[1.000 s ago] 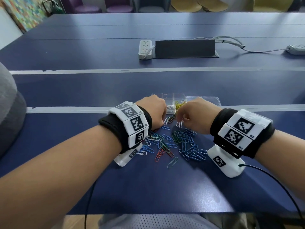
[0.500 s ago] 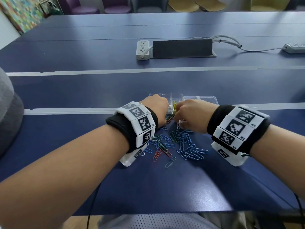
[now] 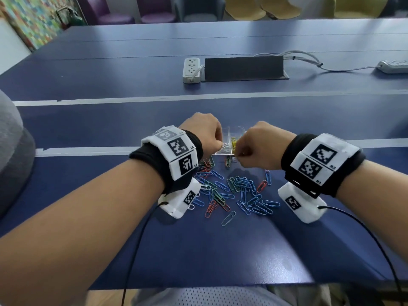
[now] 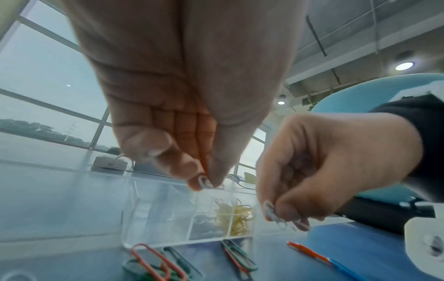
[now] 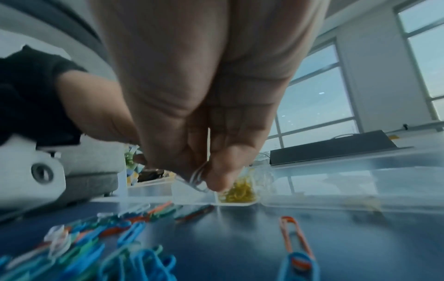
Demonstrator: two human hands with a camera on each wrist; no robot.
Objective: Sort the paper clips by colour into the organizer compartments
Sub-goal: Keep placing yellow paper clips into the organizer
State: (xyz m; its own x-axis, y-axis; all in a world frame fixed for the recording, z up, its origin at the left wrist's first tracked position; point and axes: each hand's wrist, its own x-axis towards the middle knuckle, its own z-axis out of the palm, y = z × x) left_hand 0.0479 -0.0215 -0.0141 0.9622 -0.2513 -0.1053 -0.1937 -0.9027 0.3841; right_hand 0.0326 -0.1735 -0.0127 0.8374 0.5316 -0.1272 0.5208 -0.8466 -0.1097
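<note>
A clear plastic organizer [image 3: 237,131] [image 4: 158,218] [image 5: 192,194] stands on the blue table, with yellow clips [image 3: 233,142] [image 4: 236,218] [image 5: 240,192] in one compartment and white clips in the one beside it. My left hand [image 3: 218,145] [image 4: 207,183] pinches a white paper clip [image 4: 204,182] over the organizer. My right hand [image 3: 237,154] [image 5: 204,180] [image 4: 283,216] pinches white clips [image 4: 276,216] [image 5: 198,176] at the organizer's near edge. A heap of blue, green and red clips [image 3: 234,191] [image 5: 96,237] lies between my wrists.
A white power strip [image 3: 191,70] and a dark cable box [image 3: 244,68] sit farther back on the table. A second power strip [image 3: 394,66] with cables lies at the far right. Chairs stand beyond the table's far edge.
Both hands have risen from the heap and moved forward to the organizer, each carrying white clips. The head view has tilted a little.
</note>
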